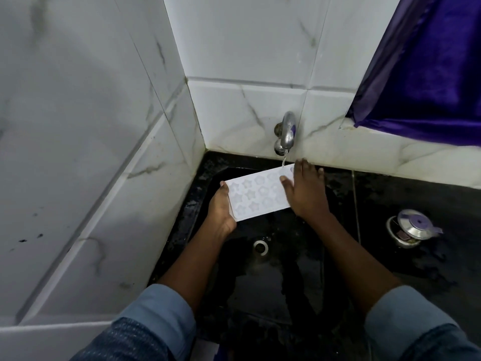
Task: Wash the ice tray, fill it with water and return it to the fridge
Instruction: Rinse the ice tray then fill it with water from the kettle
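Black sink. Left hand grips white ice tray at its 9 o'clock end, fingers curled round the edge. Tray over basin, star pockets up. Tap at 12 o'clock, water hitting far corner. Right hand at 3 o'clock, fingers straight, flat on tray. Steel pot further right on counter.

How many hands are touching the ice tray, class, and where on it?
2. The left hand grips the ice tray at its left end; the right hand lies flat on its right end, beside the stream from the tap. No further hand shows.
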{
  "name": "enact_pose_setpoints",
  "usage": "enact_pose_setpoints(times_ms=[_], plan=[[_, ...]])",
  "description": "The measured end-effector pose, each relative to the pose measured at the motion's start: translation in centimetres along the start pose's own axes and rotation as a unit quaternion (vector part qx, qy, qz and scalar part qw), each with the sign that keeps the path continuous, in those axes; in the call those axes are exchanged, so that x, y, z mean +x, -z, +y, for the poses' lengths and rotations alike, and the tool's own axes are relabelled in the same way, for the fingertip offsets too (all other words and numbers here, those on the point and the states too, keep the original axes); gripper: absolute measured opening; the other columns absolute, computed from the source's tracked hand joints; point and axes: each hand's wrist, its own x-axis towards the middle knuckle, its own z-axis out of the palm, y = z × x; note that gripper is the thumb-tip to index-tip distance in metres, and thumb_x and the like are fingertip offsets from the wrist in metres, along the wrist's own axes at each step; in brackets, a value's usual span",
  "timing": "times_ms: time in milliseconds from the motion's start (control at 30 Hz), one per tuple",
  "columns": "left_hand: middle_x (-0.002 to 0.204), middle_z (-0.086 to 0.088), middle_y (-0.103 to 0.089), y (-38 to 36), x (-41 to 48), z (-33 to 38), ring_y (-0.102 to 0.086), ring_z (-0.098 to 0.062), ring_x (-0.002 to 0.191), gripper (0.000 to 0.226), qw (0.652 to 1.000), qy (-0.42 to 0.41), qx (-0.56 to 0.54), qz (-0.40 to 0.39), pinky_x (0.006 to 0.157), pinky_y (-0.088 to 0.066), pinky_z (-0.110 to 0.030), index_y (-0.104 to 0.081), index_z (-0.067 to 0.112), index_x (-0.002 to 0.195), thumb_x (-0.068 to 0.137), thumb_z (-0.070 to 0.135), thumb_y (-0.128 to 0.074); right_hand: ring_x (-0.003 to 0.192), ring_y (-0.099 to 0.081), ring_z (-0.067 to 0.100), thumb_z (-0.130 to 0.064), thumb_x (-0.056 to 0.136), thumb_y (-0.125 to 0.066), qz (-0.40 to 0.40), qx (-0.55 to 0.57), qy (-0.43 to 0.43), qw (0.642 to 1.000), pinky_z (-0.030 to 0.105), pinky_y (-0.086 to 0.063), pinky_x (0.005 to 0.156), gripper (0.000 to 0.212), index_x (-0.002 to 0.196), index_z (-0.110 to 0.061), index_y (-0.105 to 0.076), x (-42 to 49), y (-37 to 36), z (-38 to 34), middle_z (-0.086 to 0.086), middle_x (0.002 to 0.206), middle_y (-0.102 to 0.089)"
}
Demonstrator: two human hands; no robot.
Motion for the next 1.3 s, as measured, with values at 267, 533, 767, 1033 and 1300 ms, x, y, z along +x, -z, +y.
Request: enact_pose_setpoints(times_ms=[267,533,767,1033,1300], plan=[[0.103,-0.017,-0.080,-1.4,-1.3,-1.3,-0.077,-0.030,0.095,0.068,0.999,0.009,-0.018,-0.040,0.094,-0.053,-0.046,-0.067,0.002,0.124,0.112,0.055,-0.026,0.161,0.012,0.029,-0.080,0.093,0.002,-0.139,-0.013,0.194,0.971,0.046,0.009,0.130,0.104,0.166,-0.007,0.000,-5.3,-1.4,-6.3,0.016,0.174,0.007],[0.139,-0.028,-0.064,0.0,-1.8,-0.9,-0.066,-0.044,0.122,0.074,0.995,0.007,-0.078,-0.058,0.102,-0.050,-0.058,-0.058,0.000,0.144,0.108,0.060,-0.034,0.161,0.007,0.032,-0.090,0.078,0.018,-0.122,0.003,0.073,0.990,0.045,0.008,0.129,0.124,0.165,-0.004,0.002,-1.5,0.8,-3.2,0.019,0.173,0.004],[0.111,-0.017,-0.078,-0.8,-2.5,-0.7,-0.078,-0.030,0.096,0.063,0.996,0.002,-0.076,-0.054,0.099,-0.054,-0.047,-0.065,0.003,0.125,0.109,0.055,-0.034,0.161,0.010,0.023,-0.077,0.098,-0.005,-0.176,0.001,0.298,0.938,0.040,0.008,0.130,0.097,0.167,-0.010,-0.001,-5.0,0.1,-8.3,0.012,0.175,0.004],[0.110,-0.025,-0.077,-0.9,-2.9,-0.4,-0.078,-0.036,0.092,0.068,0.994,0.007,-0.073,-0.083,0.085,-0.061,-0.051,-0.071,-0.005,0.119,0.105,0.053,-0.039,0.161,0.010,0.027,-0.084,0.088,-0.002,-0.187,0.010,0.194,0.963,0.040,0.007,0.129,0.110,0.165,-0.005,0.004,-3.3,1.8,-6.3,0.014,0.173,0.009],[0.131,-0.027,-0.069,0.0,-2.3,0.1,-0.073,-0.039,0.110,0.067,0.993,-0.003,-0.081,-0.082,0.089,-0.061,-0.050,-0.060,-0.003,0.140,0.109,0.051,-0.037,0.161,0.008,0.025,-0.088,0.084,0.007,-0.157,0.018,0.173,0.972,0.042,0.003,0.131,0.116,0.166,-0.007,0.002,-2.5,2.1,-6.3,0.014,0.174,0.007]])
